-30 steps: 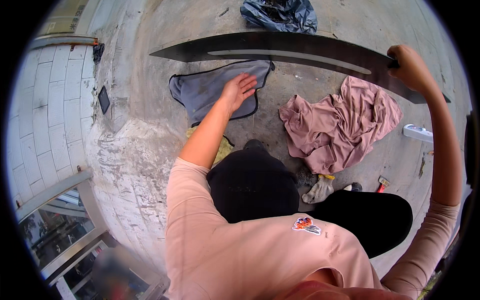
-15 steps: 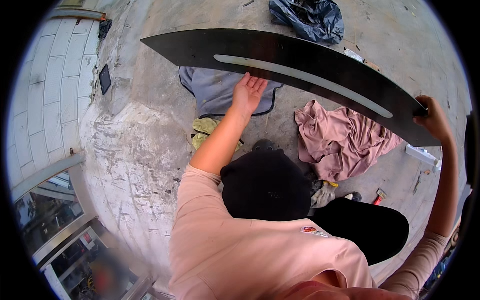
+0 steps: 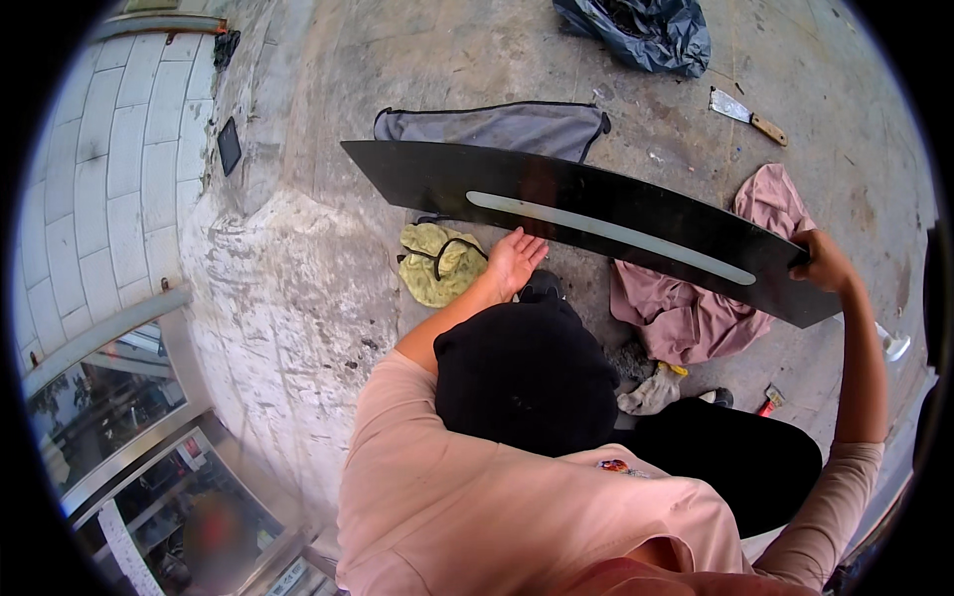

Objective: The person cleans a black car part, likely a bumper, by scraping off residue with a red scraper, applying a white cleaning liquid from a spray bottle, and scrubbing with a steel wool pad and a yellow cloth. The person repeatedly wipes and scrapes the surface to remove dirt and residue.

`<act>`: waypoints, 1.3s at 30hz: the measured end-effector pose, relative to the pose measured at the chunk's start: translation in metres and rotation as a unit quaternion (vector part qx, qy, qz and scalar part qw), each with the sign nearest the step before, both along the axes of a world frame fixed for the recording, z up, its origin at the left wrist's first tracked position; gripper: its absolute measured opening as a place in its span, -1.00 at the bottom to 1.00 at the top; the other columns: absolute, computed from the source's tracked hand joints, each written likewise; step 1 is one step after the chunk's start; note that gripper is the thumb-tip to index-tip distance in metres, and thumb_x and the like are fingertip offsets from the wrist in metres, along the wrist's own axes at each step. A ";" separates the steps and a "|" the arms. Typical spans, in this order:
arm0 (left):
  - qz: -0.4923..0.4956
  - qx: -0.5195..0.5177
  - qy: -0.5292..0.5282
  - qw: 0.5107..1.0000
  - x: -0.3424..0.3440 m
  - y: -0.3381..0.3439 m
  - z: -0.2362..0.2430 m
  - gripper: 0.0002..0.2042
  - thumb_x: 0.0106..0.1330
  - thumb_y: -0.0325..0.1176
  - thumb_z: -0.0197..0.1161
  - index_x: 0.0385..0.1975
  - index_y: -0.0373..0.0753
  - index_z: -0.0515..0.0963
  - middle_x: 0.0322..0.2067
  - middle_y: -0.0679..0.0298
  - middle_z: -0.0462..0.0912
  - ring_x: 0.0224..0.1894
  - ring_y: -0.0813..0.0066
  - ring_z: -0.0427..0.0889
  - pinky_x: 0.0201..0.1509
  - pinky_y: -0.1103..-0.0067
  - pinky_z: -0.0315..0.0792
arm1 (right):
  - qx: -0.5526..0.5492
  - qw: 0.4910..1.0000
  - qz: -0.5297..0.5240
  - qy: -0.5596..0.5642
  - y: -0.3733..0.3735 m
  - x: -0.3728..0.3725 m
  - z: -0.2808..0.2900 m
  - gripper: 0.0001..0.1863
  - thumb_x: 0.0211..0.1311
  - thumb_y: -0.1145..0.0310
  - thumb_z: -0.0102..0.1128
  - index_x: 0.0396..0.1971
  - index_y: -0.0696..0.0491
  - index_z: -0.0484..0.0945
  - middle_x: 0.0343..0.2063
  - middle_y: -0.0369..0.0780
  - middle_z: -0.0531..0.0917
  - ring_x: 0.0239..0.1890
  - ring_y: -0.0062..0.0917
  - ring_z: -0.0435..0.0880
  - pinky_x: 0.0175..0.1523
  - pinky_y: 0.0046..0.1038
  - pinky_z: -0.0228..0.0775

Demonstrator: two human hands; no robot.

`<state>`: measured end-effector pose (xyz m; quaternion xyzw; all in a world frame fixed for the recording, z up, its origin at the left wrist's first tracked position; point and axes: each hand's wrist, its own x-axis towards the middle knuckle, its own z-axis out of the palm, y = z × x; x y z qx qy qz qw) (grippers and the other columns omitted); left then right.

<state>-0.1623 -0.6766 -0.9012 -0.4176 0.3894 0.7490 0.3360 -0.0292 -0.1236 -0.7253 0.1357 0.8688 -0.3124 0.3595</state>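
Note:
A long, dark, glossy panel (image 3: 417, 177) with a pale, round-ended strip (image 3: 606, 233) along its middle is held up in front of me, its left end higher in the picture. My right hand (image 3: 823, 262) grips the panel's right end, fingers wrapped over the edge. By the lower long edge, left of the middle, my left hand (image 3: 514, 260) is palm up with its fingers stretched out. Whether its fingertips touch the panel I cannot tell. Under the panel lie a grey cloth (image 3: 487, 126) with dark edging and a crumpled pink cloth (image 3: 686, 313), both partly hidden.
A yellow-green cloth bag (image 3: 437, 263) lies by the whitish ledge (image 3: 268, 328) at left. Farther off are a scraper (image 3: 745, 115) with a wooden handle and a black plastic bag (image 3: 646, 35). A work glove (image 3: 651, 390) and a red-handled tool (image 3: 770, 399) lie near my knee. A phone-like dark slab (image 3: 229, 146) rests on the ledge.
The panel has come down and closer to my body, uncovering the scraper and the far part of the grey cloth. Both hands have moved with it.

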 end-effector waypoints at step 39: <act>-0.567 -0.251 0.094 0.779 -0.043 -0.033 0.030 -0.83 0.50 -0.32 0.12 -0.11 -0.26 0.55 -0.24 0.25 0.73 -0.31 0.56 0.70 -0.24 0.60 0.54 | -0.022 0.935 -0.329 0.129 0.047 0.144 -0.053 -0.46 0.16 0.47 0.37 0.18 0.20 0.51 -0.07 -0.16 0.70 -0.16 -0.54 0.68 -0.01 -0.42 0.53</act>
